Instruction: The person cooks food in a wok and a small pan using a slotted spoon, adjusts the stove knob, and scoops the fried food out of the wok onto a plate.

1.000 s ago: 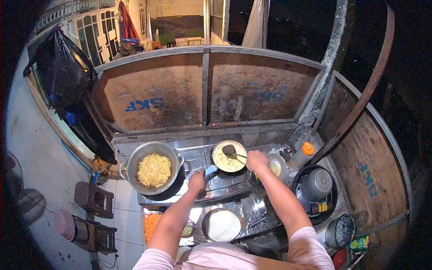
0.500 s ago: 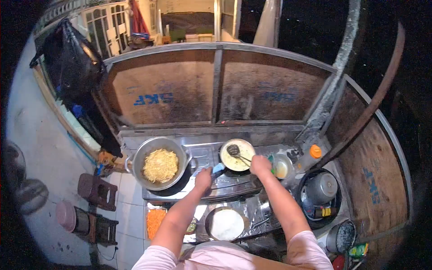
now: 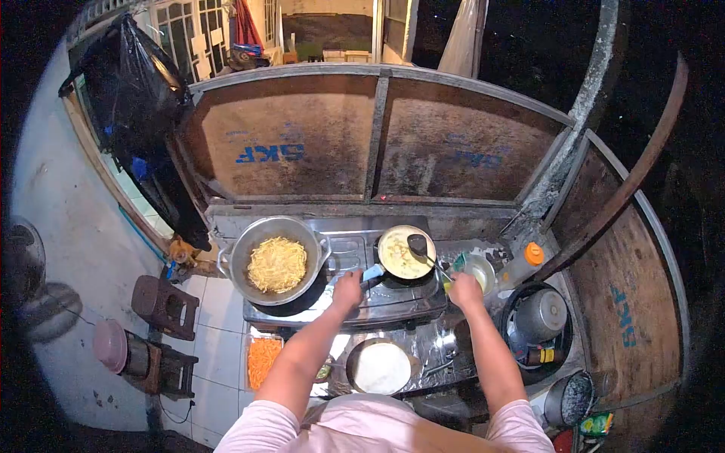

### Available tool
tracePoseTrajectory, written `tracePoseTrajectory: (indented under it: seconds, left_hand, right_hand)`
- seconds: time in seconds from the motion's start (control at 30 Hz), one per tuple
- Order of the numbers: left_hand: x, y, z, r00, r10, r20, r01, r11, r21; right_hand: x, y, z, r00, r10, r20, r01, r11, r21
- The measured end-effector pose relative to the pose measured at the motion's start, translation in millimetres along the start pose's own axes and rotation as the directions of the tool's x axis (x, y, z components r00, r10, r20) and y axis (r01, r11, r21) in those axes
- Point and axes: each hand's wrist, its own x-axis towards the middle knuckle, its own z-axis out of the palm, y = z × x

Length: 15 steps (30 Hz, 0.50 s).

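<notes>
My left hand (image 3: 349,291) is closed around the blue handle of a small frying pan (image 3: 373,272), which sits on the right side of the stove (image 3: 351,260). Pale yellow, creamy food with browned bits (image 3: 400,258) covers the inside of the pan. My right hand (image 3: 466,289) grips a black spatula (image 3: 418,244), its rounded head over the right part of the food. On the stove's left side stands a large two-handled metal pot (image 3: 240,257) holding a heap of yellow strips (image 3: 276,264).
Nearer me are a tray of orange shreds (image 3: 263,361) and a wide pan of white stuff (image 3: 381,368). To the right stand a clear mug (image 3: 479,270), an orange-capped bottle (image 3: 523,266) and a black basin with a metal pot (image 3: 542,313). Wooden boards (image 3: 302,143) wall the back.
The spatula head has shifted right across the pan, and my right hand has moved right and slightly down with it. My left hand still holds the handle. The whole view has shifted slightly.
</notes>
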Motion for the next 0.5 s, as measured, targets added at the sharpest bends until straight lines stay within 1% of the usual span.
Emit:
tracePoseTrajectory:
  seconds: [0.07, 0.13, 0.17, 0.23, 0.27, 0.3, 0.33, 0.37, 0.43, 0.5]
  left_hand:
    - [-1.6, -0.3, -2.4, 1.0, -0.001, -0.023, 0.001, 1.0, -0.009]
    - [-5.0, 0.6, -6.7, 0.999, 0.003, -0.041, -0.003, 1.0, -0.02]
    - [-6.5, 1.3, -11.1, 0.999, 0.022, -0.033, -0.023, 0.999, -0.023]
    - [-6.4, -1.2, -5.4, 0.999, 0.042, -0.025, -0.043, 0.999, -0.028]
    - [-3.3, -5.4, 3.3, 0.996, 0.055, -0.066, -0.058, 0.997, -0.047]
    - [-3.0, -11.2, 7.2, 0.992, 0.058, -0.11, -0.065, 0.996, -0.063]
    - [-7.9, -6.9, 0.8, 0.992, 0.063, -0.11, -0.069, 0.996, -0.052]
    - [-13.7, -0.8, -4.2, 0.996, 0.012, -0.09, -0.022, 0.993, -0.115]
    - [-22.1, -1.0, 3.5, 0.959, 0.127, -0.254, -0.146, 0.987, -0.061]
    - [-37.7, 8.3, -7.5, 0.954, 0.183, -0.237, -0.208, 0.974, -0.085]
  right_hand:
    - [-7.4, 2.6, 4.7, 1.0, -0.028, 0.0, 0.028, 1.0, -0.008]
    - [-27.1, -4.6, -7.7, 0.997, 0.042, -0.063, -0.033, 0.99, 0.138]
    - [-30.8, -6.1, -9.0, 0.997, 0.042, -0.062, -0.033, 0.99, 0.136]
    - [-37.0, -8.6, -11.8, 0.995, 0.101, -0.003, -0.1, 0.99, 0.099]
    - [-41.7, -9.6, -14.6, 0.995, 0.097, -0.004, -0.096, 0.991, 0.099]
    - [-47.3, -13.5, -17.4, 0.992, 0.13, -0.007, -0.128, 0.983, 0.136]
    - [-50.6, -18.5, -15.7, 0.988, 0.156, -0.003, -0.153, 0.973, 0.172]
    - [-52.6, -19.0, -10.3, 0.991, 0.134, 0.007, -0.133, 0.976, 0.173]
    - [-55.1, -15.5, -3.1, 0.99, 0.139, -0.031, -0.134, 0.982, 0.133]
    - [-62.4, -17.9, -2.5, 0.992, 0.123, -0.025, -0.119, 0.983, 0.141]
